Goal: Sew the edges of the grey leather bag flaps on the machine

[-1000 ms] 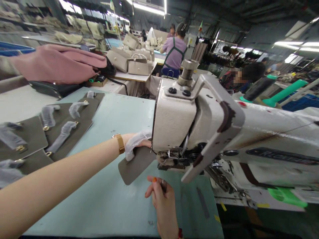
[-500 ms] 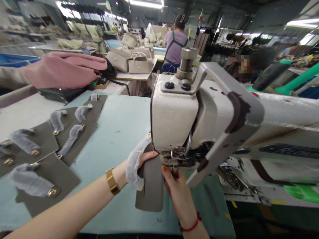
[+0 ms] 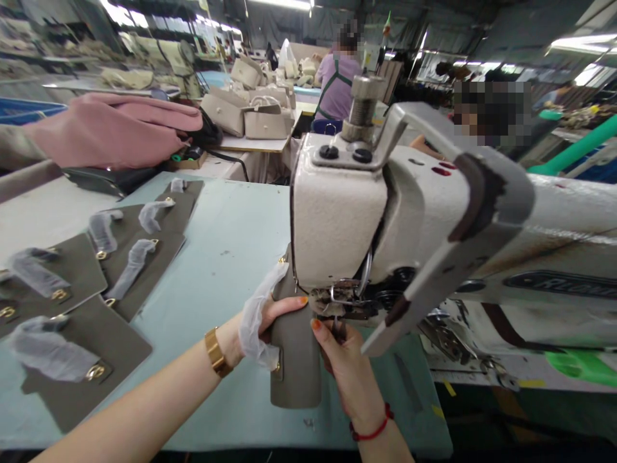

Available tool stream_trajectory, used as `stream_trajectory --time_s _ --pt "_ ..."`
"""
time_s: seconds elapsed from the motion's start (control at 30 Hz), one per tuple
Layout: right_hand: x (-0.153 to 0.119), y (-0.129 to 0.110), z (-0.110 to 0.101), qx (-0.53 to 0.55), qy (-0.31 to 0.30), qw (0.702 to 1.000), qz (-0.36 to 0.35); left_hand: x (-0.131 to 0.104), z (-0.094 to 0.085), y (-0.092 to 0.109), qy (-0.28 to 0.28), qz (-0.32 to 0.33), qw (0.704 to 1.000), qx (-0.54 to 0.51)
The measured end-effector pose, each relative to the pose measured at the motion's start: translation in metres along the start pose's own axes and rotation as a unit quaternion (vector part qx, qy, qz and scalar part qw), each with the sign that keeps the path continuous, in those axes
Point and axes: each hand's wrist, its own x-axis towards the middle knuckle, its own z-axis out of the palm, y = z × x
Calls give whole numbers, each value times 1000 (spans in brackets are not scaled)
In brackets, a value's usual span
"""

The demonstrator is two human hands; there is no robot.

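Note:
A grey leather panel (image 3: 295,376) lies under the head of a sewing machine (image 3: 337,212), its long side running along the needle area. On its left side is a handle wrapped in white film (image 3: 258,321), with gold rings at both ends. My left hand (image 3: 274,315) reaches through under this handle, thumb stretched over the panel and the other fingers mostly hidden. Close to the presser foot, my right hand (image 3: 344,363) is curled at the panel's right edge, thumb tip on the edge. A small dark metal part shows by its fingers; I cannot tell whether it is held.
Several similar grey panels with wrapped handles (image 3: 130,276) lie overlapped at the left of the pale blue-green table (image 3: 226,251). Pink cloth (image 3: 120,132) and a black bag (image 3: 110,180) sit behind them. Beige bags (image 3: 267,122) and a seated person (image 3: 335,83) are farther back.
The panel has turned slightly, its near end shifting right. My left thumb has slid right across the panel, nearer the presser foot. My right hand stays nearly in place.

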Motion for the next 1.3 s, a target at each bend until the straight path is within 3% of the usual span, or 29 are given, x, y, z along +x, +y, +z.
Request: stream_trajectory --time_s 0.1,0.4,0.53,0.87,1.13,1.3 --pt "-3 -6 0 -29 1 1000 8 1 -5 -5 -17 -45 998 -49" --pt "-2 1 -3 -42 -29 999 16 8 -8 -14 -5 -86 991 -104" --pt "-1 2 -3 -27 -20 999 19 11 -11 -19 3 -68 993 -95" --pt "4 3 -2 -57 3 998 -36 7 -4 1 14 -84 989 -119" --pt "5 4 -2 -41 -7 999 -22 9 -9 0 21 -72 991 -115" --pt "4 3 1 -28 3 1000 -10 20 -19 -14 22 -72 994 -84"
